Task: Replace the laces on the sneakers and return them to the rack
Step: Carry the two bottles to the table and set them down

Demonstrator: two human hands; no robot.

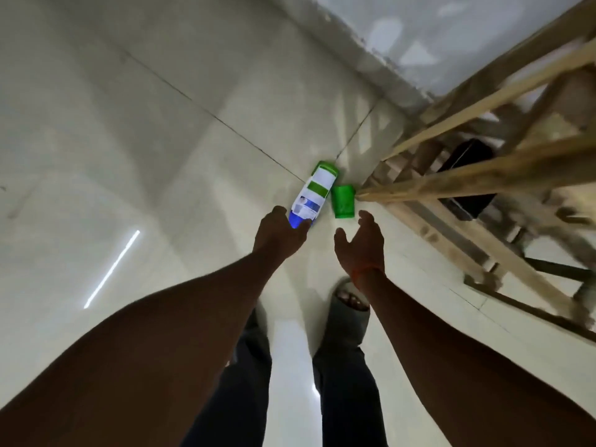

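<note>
Tiled floor [129, 124]: carton [314, 191], green cup [343, 201], perhaps touching rack [451, 185].

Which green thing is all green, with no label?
The small green cup beside the wooden rack; the long container in the left hand has a white and blue label.

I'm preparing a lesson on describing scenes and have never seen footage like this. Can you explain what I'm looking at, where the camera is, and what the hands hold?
This is one picture from a camera worn on a person's head, looking down at their own arms. No machine is involved. The left hand grips the blue end of a white and green bottle. The right hand is open, holding nothing, close to a green cup on the tiled floor. A wooden rack stands to the right.
</note>
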